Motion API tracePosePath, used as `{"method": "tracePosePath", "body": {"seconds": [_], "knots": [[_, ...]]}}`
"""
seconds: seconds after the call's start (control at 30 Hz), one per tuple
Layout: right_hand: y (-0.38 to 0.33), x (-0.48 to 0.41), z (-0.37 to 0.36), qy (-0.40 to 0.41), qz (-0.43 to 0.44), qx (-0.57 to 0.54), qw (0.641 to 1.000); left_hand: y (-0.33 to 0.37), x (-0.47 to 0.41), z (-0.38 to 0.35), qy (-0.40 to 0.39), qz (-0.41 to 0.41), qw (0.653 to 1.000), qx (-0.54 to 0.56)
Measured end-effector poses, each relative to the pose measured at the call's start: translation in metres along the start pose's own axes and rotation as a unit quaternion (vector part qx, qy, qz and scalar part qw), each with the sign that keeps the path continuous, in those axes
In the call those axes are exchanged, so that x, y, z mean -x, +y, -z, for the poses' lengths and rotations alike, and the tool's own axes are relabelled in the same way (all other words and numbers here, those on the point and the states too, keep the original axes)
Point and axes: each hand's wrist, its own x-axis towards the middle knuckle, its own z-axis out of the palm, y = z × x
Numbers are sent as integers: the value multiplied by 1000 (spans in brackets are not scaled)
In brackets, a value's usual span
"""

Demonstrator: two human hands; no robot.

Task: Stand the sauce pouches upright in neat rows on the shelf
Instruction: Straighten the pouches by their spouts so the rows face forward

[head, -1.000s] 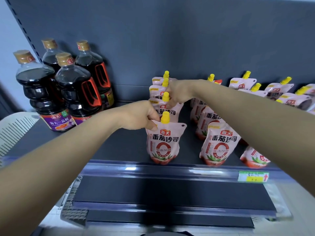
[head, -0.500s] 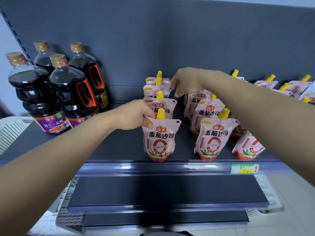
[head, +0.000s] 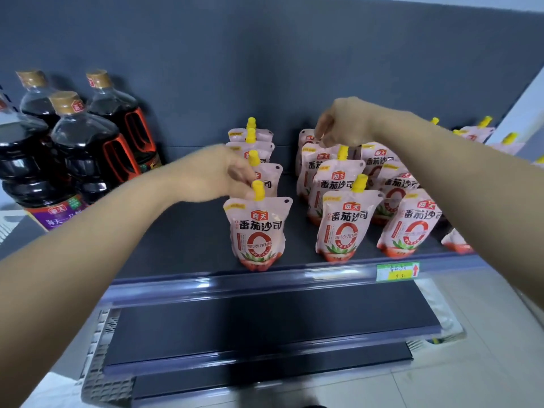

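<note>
Pink tomato sauce pouches with yellow caps stand in rows on the dark shelf [head: 182, 245]. The left row has several pouches, and its front pouch [head: 259, 234] stands upright near the shelf edge. My left hand [head: 215, 175] is at that pouch's top, fingers pinched beside its yellow cap. The second row's front pouch [head: 344, 228] is upright too. My right hand [head: 347, 122] reaches over this row, fingertips closed on the top of a rear pouch [head: 309, 160]. A third-row pouch [head: 412, 228] stands partly under my right forearm. Further pouches [head: 478, 132] sit at the back right.
Large dark soy sauce bottles [head: 88, 142] stand at the shelf's left. A clear front rail [head: 235, 285] carries a green-and-yellow price tag [head: 397, 272]. A lower dark shelf [head: 265, 328] juts out below. The grey back panel [head: 265, 69] closes the rear.
My right hand has moved right, from the back of the left row to the back of the second row. My left hand stays at the top of the front left pouch.
</note>
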Motion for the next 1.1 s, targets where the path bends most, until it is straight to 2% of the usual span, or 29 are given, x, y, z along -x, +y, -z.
{"method": "tracePosePath", "body": {"seconds": [0.07, 0.13, 0.23, 0.37, 0.5, 0.73, 1.1], "knots": [[16, 2, 4, -2, -15, 10, 1000, 18, -2, 6, 66, -19, 998, -5], [31, 1, 5, -22, -26, 27, 999, 40, -6, 1, 90, -46, 995, -9], [51, 0, 0, -63, -35, 10, 997, 71, -19, -27, 49, -74, 995, -35], [71, -2, -20, -94, -19, -57, 994, 89, -48, -71, -16, -61, 992, -107], [80, -8, -32, -73, 16, -111, 991, 89, -69, -91, -10, -44, 991, -129], [85, -12, -34, -72, 72, -53, 993, 82, -79, -97, 33, -26, 994, -96], [93, -19, -37, -93, 105, -92, 986, 80, -80, -101, -7, 15, 996, -85]]}}
